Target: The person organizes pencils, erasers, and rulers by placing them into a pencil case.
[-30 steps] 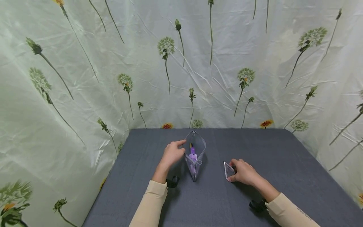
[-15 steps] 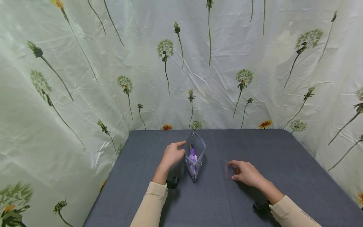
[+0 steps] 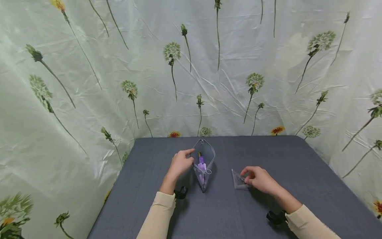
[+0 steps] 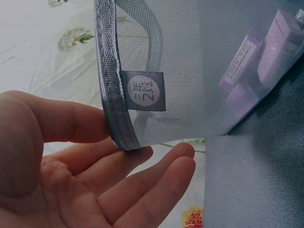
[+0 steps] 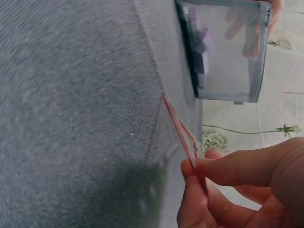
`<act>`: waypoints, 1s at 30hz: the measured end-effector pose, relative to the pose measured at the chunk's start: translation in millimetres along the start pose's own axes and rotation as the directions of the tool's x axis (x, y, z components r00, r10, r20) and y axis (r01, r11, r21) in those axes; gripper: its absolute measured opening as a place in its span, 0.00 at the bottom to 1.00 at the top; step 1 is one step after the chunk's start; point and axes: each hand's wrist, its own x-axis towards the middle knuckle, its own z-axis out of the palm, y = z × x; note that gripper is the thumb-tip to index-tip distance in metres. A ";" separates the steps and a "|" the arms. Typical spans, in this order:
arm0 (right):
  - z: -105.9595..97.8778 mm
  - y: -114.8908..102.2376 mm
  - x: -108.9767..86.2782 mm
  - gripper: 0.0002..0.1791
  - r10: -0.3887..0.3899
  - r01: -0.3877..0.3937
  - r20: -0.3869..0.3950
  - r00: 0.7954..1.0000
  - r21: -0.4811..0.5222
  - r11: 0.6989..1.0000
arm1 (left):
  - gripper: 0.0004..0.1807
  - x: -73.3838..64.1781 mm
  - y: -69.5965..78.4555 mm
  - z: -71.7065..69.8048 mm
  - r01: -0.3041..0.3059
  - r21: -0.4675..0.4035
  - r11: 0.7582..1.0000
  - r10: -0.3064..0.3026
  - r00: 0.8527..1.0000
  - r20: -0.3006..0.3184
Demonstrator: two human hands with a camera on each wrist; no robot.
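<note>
My left hand point(image 3: 180, 163) pinches the zipped rim of a see-through mesh pencil case point(image 3: 212, 153) between thumb and fingers. The case stands with its mouth spread; in the left wrist view, a grey label point(image 4: 156, 80) shows near the zip edge. Inside lie purple items, including a small lilac box point(image 4: 242, 61) seen through the mesh. To the right, my right hand point(image 3: 260, 180) pinches a clear triangular set square point(image 3: 237, 184) by one side. Edge-on in the right wrist view, the set square point(image 5: 178, 130) looks thin and pinkish, tilted over the table.
Both hands work over a dark grey table point(image 3: 221, 212). A pale curtain point(image 3: 143, 59) printed with dandelions hangs behind the table and along its sides. The pencil case has a small ring point(image 3: 208, 172) at its near end.
My right hand has turned the set square, so its triangular outline now faces the head camera more. My left hand keeps its hold on the case's rim.
</note>
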 end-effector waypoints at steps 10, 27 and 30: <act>-4.6 -7.5 4.5 0.12 0.012 -0.011 -0.014 1.000 0.103 0.995 | 0.28 1.2 -1.8 0.2 -0.010 0.002 1.000 0.010 1.000 -0.012; -19.7 -56.9 26.0 0.22 -0.048 0.057 -0.119 0.992 0.070 0.996 | 0.28 1.3 -1.2 1.4 -0.022 0.003 1.000 0.023 0.999 -0.025; -22.8 -68.2 31.7 0.21 -0.035 0.049 -0.156 0.987 0.084 0.995 | 0.29 1.4 -0.5 1.5 -0.016 -0.001 1.000 0.016 1.000 -0.018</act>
